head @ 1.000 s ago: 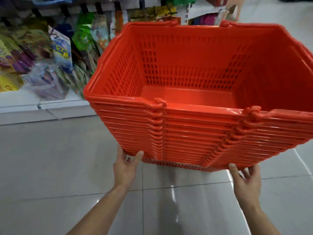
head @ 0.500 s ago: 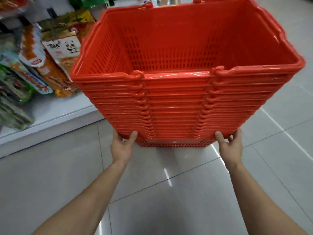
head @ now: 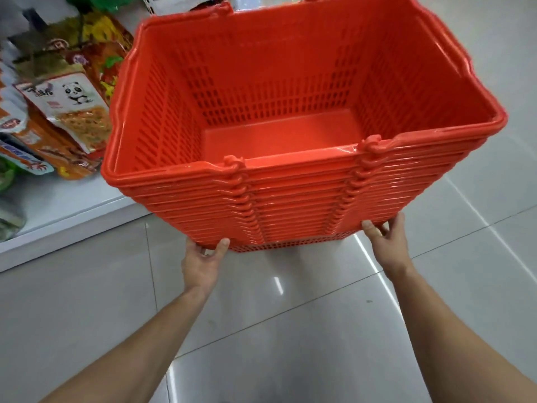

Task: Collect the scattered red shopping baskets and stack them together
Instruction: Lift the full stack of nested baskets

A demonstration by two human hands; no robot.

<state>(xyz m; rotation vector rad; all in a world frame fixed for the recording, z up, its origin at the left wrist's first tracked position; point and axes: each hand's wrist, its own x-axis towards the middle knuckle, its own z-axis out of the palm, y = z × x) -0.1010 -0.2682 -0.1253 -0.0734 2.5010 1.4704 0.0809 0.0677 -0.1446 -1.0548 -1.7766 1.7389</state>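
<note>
Found left hand (head: 200, 263) and right hand (head: 388, 245) gripping the stack of red shopping baskets (head: 290, 205) at its two lower near corners, thumbs laid on the near face, fingers curled out of sight under the bottom edge. Recorded the stack held up over the grey tiled floor (head: 87, 330), beside the white shelf base (head: 66, 219) on the left, rims sloping down toward the left. Noted glossy, reflective tiles with thin dark joints. Could not fix the exact number of baskets; saw many nested tightly one inside another, rims layered in close bands. Looked into the top basket (head: 162, 117): saw down to a smooth solid bottom panel, walls of moulded plastic pierced with rows of small rectangular slots, form rectangular and tapering downward, rim thick and rounded. Logged snack packets (head: 75, 109) on the shelving at left, shiny printed film, one bearing a panda drawing. Noted handle hinges (head: 234, 164) lined up in two columns down the near face, rounded knuckles, handles folded flat along the rims.
</note>
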